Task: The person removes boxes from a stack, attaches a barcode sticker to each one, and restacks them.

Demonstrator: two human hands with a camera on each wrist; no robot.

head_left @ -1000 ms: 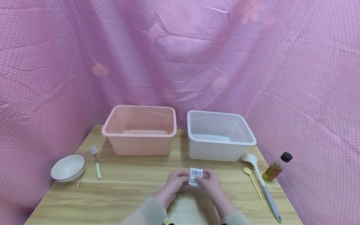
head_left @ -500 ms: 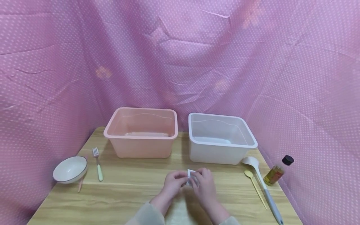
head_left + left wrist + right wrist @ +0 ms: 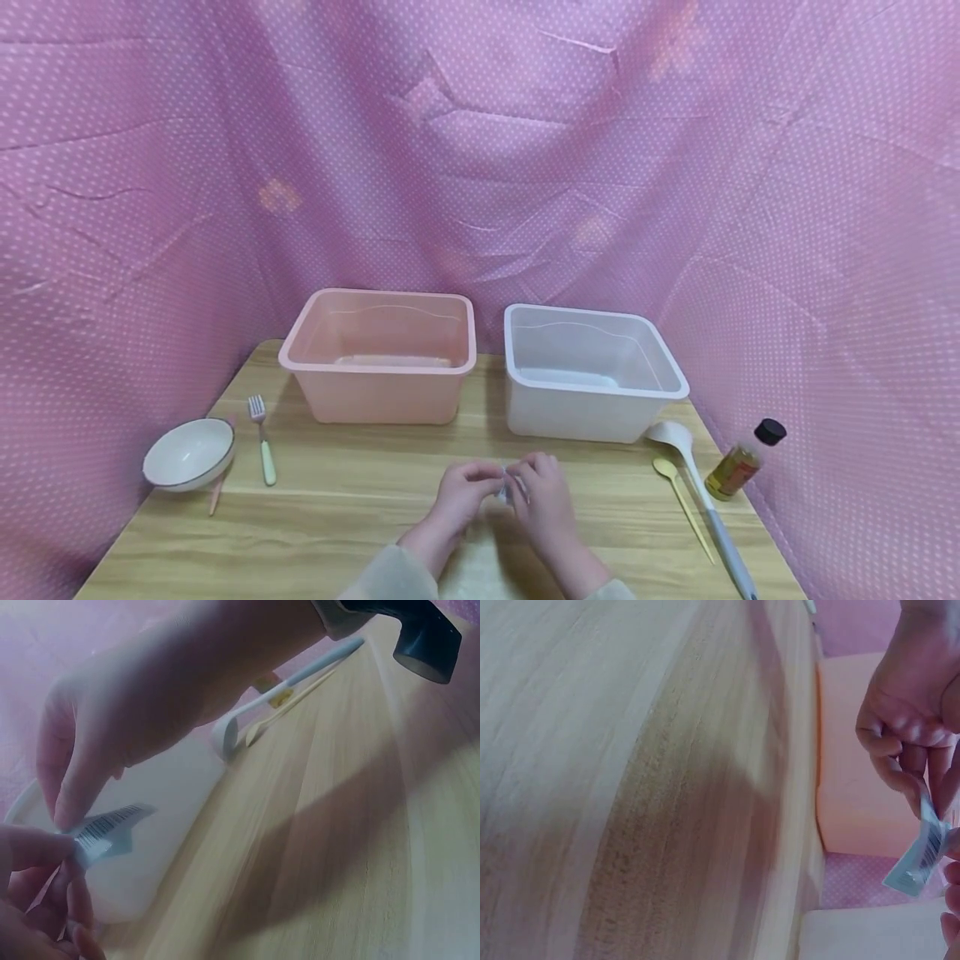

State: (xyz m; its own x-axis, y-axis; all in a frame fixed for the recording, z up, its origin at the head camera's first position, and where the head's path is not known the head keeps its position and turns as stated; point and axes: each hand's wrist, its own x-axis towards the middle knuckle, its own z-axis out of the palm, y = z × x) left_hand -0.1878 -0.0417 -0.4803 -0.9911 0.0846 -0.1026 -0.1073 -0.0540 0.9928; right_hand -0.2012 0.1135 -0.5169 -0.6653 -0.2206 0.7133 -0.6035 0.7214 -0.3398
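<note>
Near the front of the table, my left hand (image 3: pixel 459 497) and right hand (image 3: pixel 545 502) meet fingertip to fingertip around a small whitish barcode label (image 3: pixel 503 495). In the left wrist view the barcode label (image 3: pixel 111 829) looks bent, with black bars on one face and a pale bluish part below. My right hand (image 3: pixel 105 727) pinches it from above there, and my left hand (image 3: pixel 37 889) from below. The right wrist view has the barcode label (image 3: pixel 924 855) between the left hand's fingers (image 3: pixel 913 796) and the right hand (image 3: pixel 952 889), partly cut off at the edge.
Behind the hands stand a pink bin (image 3: pixel 378 396) and a white bin (image 3: pixel 573 415). At left lie a bowl (image 3: pixel 189 454), a fork (image 3: pixel 264 446) and a thin pink-handled item (image 3: pixel 216 496). A ladle (image 3: pixel 708 500), a yellow spoon (image 3: pixel 684 507) and a bottle (image 3: pixel 738 469) are at right.
The label earlier faced up with two barcodes showing. It is now bent or turned, and mostly hidden behind the fingers. Both hands have drawn closer together; the head view has shifted slightly.
</note>
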